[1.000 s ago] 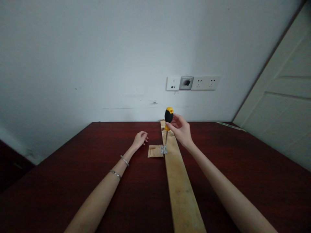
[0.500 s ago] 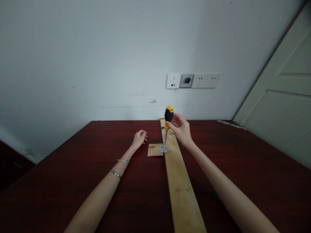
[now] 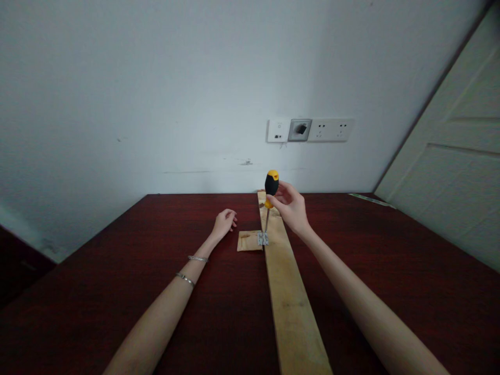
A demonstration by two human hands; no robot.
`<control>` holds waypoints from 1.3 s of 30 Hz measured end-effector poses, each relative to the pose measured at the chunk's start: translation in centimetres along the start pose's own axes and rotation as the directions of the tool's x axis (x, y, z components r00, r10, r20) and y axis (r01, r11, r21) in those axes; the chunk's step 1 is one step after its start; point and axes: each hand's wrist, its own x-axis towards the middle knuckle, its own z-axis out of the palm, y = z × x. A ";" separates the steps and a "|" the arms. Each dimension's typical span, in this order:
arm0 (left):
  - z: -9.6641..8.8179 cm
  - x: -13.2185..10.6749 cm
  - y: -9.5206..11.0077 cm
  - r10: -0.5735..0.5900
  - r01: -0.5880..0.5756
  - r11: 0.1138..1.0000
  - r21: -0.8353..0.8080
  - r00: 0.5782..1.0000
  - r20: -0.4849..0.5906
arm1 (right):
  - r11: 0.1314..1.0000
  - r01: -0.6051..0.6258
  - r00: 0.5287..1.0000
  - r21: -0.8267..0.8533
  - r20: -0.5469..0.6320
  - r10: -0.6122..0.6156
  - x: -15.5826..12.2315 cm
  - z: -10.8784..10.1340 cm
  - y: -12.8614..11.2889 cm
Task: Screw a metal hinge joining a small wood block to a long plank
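Note:
A yellow-and-black screwdriver (image 3: 272, 183) stands nearly upright, its handle pinched between the thumb and fingers of my right hand (image 3: 292, 208). Its metal shaft points down to the right leaf of a small metal hinge (image 3: 263, 238). The hinge spans a long wooden board (image 3: 292, 299) and a small flat wood piece (image 3: 248, 241) to its left. Beyond that piece, my left hand (image 3: 224, 222) rests on the table with loosely curled fingers slightly apart, holding nothing. Whether the tip sits in a screw head is too small to tell.
The dark red table (image 3: 187, 224) meets a white wall (image 3: 195, 104) at its far edge. Sockets and a switch panel (image 3: 328, 130) are on the wall. A thin strip (image 3: 372, 200) lies at the back right, near a white panelled door (image 3: 461, 151).

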 end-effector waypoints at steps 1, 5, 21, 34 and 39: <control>0.0 0.1 -0.1 0.001 -0.001 1.000 -0.002 1.000 -0.002 | 1.000 0.006 1.000 -0.001 -0.005 -0.006 0.0 0.0 0.1; 0.0 0.2 -0.3 0.006 -0.006 1.000 -0.013 1.000 -0.008 | 1.000 0.009 1.000 0.007 -0.009 -0.009 0.1 0.0 0.3; 0.0 0.1 -0.2 0.008 -0.008 1.000 -0.016 1.000 -0.006 | 1.000 0.003 1.000 0.013 0.005 -0.003 0.0 0.0 -0.1; 0.1 0.2 -0.2 0.011 -0.011 1.000 -0.007 1.000 -0.008 | 1.000 0.012 1.000 0.000 0.007 -0.012 -0.1 0.1 0.3; 0.1 0.2 -0.3 0.014 -0.014 1.000 -0.009 1.000 -0.006 | 1.000 0.017 1.000 -0.008 0.000 -0.017 -0.2 0.3 0.5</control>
